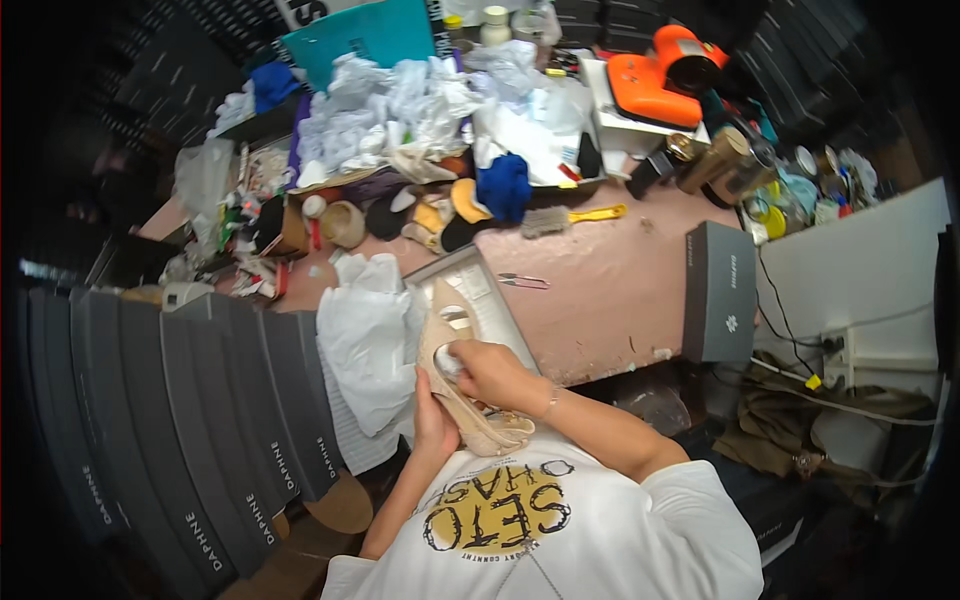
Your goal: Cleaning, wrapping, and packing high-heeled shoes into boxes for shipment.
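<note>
My left hand (434,420) is wrapped round the side of a beige shoe (440,325), held just in front of my chest. A second beige shoe seems to lie against it, its heel end (498,437) close to my shirt. Over the shoe's opening, the fingers of my right hand (490,374) are closed on a white wad (449,361), perhaps paper; part of it is hidden by the fingers. Beneath the shoe sits an open grey shoebox (508,332) with pale paper inside. White tissue sheets (368,335) lie to the left of it.
Grey shoeboxes (190,420) stand in a row at left; another grey shoebox (720,290) is at the table's right. Small thread snips (525,282), a yellow-handled brush (575,217) and a blue cloth (503,188) lie on the pink table (610,300). Crumpled white paper (385,105) fills the back.
</note>
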